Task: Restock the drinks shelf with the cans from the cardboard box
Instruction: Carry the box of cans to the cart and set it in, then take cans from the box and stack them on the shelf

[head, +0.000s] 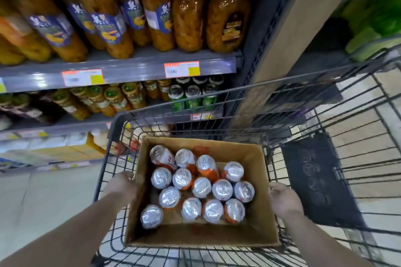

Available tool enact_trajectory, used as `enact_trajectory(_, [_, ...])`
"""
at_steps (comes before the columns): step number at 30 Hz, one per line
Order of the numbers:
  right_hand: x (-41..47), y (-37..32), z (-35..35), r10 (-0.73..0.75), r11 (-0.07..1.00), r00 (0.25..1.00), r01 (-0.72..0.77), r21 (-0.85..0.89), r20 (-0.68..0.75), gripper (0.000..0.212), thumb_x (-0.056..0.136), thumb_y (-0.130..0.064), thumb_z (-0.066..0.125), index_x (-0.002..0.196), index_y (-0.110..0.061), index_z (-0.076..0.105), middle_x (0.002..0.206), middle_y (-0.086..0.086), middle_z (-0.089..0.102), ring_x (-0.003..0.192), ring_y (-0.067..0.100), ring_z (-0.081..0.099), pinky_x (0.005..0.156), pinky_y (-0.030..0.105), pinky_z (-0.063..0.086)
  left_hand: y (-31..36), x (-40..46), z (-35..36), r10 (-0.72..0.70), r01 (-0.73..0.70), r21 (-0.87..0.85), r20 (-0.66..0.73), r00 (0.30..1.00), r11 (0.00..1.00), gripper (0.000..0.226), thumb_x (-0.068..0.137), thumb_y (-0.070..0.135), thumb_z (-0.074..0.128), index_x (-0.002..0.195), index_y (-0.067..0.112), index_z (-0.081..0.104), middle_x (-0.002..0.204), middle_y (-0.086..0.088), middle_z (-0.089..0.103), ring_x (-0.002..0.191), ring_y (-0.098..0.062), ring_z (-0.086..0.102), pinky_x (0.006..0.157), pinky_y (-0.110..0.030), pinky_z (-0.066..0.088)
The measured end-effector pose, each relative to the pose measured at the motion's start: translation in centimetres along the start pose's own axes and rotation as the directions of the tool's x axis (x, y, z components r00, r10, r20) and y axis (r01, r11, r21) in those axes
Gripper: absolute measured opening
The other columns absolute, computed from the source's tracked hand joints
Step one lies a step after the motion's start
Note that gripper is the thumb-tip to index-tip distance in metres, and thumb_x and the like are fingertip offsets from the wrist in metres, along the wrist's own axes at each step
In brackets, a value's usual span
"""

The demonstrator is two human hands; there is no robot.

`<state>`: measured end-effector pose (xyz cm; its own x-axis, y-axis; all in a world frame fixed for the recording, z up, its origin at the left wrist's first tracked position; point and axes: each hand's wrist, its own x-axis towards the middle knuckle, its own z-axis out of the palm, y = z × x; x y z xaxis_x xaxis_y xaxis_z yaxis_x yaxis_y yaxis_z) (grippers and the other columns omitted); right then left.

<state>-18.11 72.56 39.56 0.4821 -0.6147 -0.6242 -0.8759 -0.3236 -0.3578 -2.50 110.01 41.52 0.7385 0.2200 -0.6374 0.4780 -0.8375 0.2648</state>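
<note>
An open cardboard box [260, 212] sits inside a wire shopping cart [325, 97]. Several orange-and-white cans [201, 186] with silver tops stand and lean in the box. My left hand [121, 182] grips the box's left wall from outside. On the opposite side, my right hand [282, 199] holds the right wall. The drinks shelf [121, 71] is ahead and to the left, with green cans [193, 97] on the lower level just beyond the cart's front rim.
Big jars of orange fruit [186, 13] fill the upper shelf, small yellow jars [112, 97] the one below. A dark plastic panel [316, 180] lies in the cart right of the box. A tan pillar [288, 34] stands right of the shelving.
</note>
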Motion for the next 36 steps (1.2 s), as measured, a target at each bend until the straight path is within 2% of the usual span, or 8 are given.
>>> enact_trajectory(7, [-0.5,-2.1,0.2,0.002,0.991,0.995,0.011,-0.134,0.098,0.037,0.098,-0.01,0.047,0.133,-0.014,0.06,0.128,0.015,0.063,0.118,0.034,0.058,0.093,0.031,0.045,-1.3,0.2,-0.2,0.043,-0.043,0.091,0.004,0.999,0.995,0.03,0.092,0.039,0.054,0.115,0.023,0.063,0.102,-0.007,0.068,0.091,-0.029,0.063,0.074,-0.03,0.047])
enact_trajectory(10, [-0.8,-2.2,0.8,-0.002,0.987,0.994,0.019,-0.157,0.107,0.033,0.093,-0.015,0.052,0.122,-0.019,0.067,0.115,0.01,0.07,0.106,0.031,0.065,0.092,0.036,0.051,-1.8,0.3,0.4,0.102,-0.099,0.195,-0.009,0.995,0.976,0.021,0.09,0.034,0.048,0.094,0.023,0.066,0.089,0.001,0.067,0.079,-0.023,0.06,0.072,-0.03,0.049])
enact_trajectory(14, [-1.1,-2.4,1.0,-0.018,0.983,0.996,0.032,-0.18,0.082,0.028,0.093,-0.017,0.051,0.114,-0.02,0.07,0.103,0.008,0.073,0.095,0.03,0.067,0.083,0.033,0.052,-1.6,0.2,0.8,0.121,-0.109,0.164,-0.068,0.99,0.98,0.022,0.092,0.028,0.045,0.096,0.022,0.066,0.083,0.001,0.065,0.074,-0.02,0.058,0.067,-0.031,0.048])
enact_trajectory(16, [-1.3,-2.7,1.1,-0.004,0.984,0.998,0.016,-0.179,0.068,0.033,0.093,-0.016,0.052,0.124,-0.017,0.065,0.115,0.01,0.071,0.102,0.032,0.065,0.089,0.034,0.051,-1.4,-0.3,1.7,0.163,-0.149,0.103,-0.142,0.976,0.983,0.023,0.089,0.026,0.052,0.11,0.02,0.06,0.103,-0.005,0.065,0.087,-0.024,0.058,0.079,-0.037,0.05])
enact_trajectory(18, [-1.6,-3.3,2.0,-0.036,0.979,0.999,0.037,-0.201,0.01,0.04,0.09,-0.017,0.055,0.13,-0.017,0.06,0.122,0.013,0.065,0.109,0.034,0.061,0.094,0.037,0.049,-1.2,-0.9,3.2,0.366,-0.302,0.259,-0.251,0.896,0.918,0.054,0.084,0.024,0.063,0.136,0.019,0.048,0.135,-0.012,0.052,0.119,-0.031,0.049,0.102,-0.043,0.041])
enact_trajectory(21, [-3.1,-5.0,5.1,-0.261,0.942,0.957,0.224,-0.249,-0.128,0.052,0.087,-0.023,0.064,0.136,-0.024,0.05,0.13,0.007,0.055,0.119,0.026,0.051,0.099,0.037,0.044,-0.7,-1.5,5.3,0.598,-0.52,0.329,-0.209,0.774,0.788,0.072,0.085,0.023,0.066,0.149,0.023,0.033,0.152,-0.006,0.034,0.138,-0.026,0.031,0.117,-0.039,0.025])
enact_trajectory(28, [-3.6,-10.4,13.7,-0.569,0.794,0.81,0.586,-0.161,0.141,0.064,0.09,-0.033,0.063,0.147,-0.03,0.035,0.144,-0.009,0.044,0.134,0.014,0.036,0.111,0.028,0.031,-0.4,0.6,8.1,0.388,-0.377,0.167,-0.039,0.921,0.911,0.093,0.087,0.006,0.064,0.154,0.035,0.007,0.162,0.001,0.008,0.148,-0.02,0.009,0.119,-0.037,0.017])
enact_trajectory(36, [-1.3,-15.8,19.3,-0.667,0.666,0.719,0.693,-0.276,0.194,0.083,0.084,-0.044,0.066,0.152,-0.035,0.019,0.147,-0.008,0.039,0.136,0.019,0.029,0.116,0.036,0.019,-2.1,4.1,9.2,0.294,-0.291,-0.06,0.038,0.955,0.955,0.098,0.082,0.011,0.067,0.155,0.032,0.005,0.157,0.001,0.029,0.14,-0.02,0.035,0.116,-0.031,0.027])
